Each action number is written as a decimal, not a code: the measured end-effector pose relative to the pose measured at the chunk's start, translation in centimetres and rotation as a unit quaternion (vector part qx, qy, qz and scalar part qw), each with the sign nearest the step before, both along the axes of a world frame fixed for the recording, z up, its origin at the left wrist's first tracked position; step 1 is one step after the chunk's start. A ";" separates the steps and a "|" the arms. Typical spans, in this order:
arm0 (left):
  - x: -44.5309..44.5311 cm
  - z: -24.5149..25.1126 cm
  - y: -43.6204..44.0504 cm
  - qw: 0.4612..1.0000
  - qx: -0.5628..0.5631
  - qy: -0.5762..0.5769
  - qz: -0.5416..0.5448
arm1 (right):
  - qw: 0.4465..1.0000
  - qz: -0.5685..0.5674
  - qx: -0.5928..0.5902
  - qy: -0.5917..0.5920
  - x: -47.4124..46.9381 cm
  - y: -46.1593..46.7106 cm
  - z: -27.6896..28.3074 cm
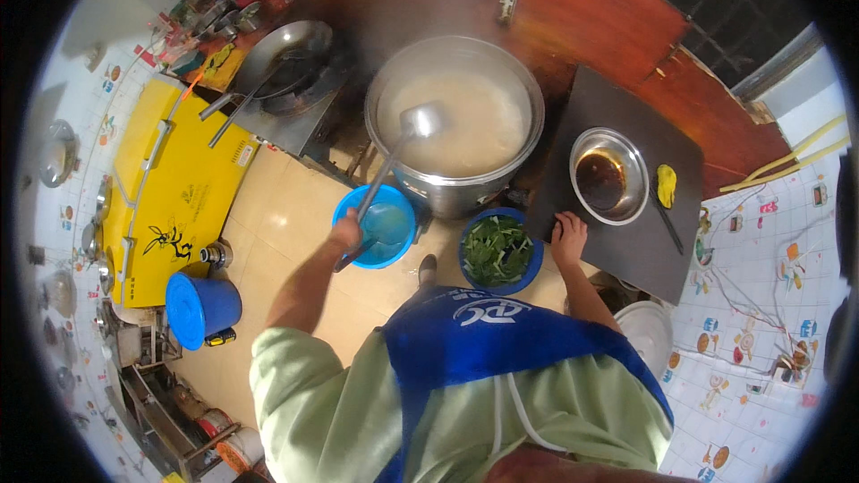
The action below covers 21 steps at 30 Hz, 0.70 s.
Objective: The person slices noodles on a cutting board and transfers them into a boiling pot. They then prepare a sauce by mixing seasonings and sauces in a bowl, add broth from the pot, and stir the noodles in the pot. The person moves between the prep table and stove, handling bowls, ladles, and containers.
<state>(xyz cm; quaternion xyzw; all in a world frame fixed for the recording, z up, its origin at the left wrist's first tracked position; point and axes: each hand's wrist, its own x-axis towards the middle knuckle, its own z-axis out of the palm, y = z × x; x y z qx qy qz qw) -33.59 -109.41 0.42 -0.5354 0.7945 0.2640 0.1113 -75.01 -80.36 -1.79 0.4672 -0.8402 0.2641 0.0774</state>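
My left hand (345, 231) is closed round the long handle of a metal ladle (423, 121). The ladle's bowl is over the cloudy, pale liquid in a large steaming metal pot (460, 184). Below the handle stands a light blue basin (396, 208) with liquid in it. My right hand (569, 235) rests with its fingers on the edge of a dark tabletop (631, 261), holding nothing. A metal bowl of dark brown sauce (604, 178) stands just beyond it. Between my hands, nearer my body, is a blue tub of cut green leaves (496, 251).
A wok (288, 60) with a utensil in it sits on a stove at the upper left. A yellow chest freezer (181, 194) and a blue bucket (205, 308) stand at left. A yellow cloth (666, 186) and a dark-handled utensil (666, 221) lie on the right tabletop.
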 end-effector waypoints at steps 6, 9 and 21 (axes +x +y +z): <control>0.5 -5.1 8.8 0.995 -0.034 -0.022 0.089 | 0.997 -0.034 0.056 0.042 0.1 -1.2 -0.4; -0.1 -5.4 10.6 0.995 -0.023 -0.001 0.092 | 0.996 -0.033 0.062 0.047 0.1 -1.3 -0.3; -1.7 -4.7 10.5 0.991 0.010 0.026 0.134 | 0.993 -0.029 0.097 0.065 0.2 -1.3 -0.2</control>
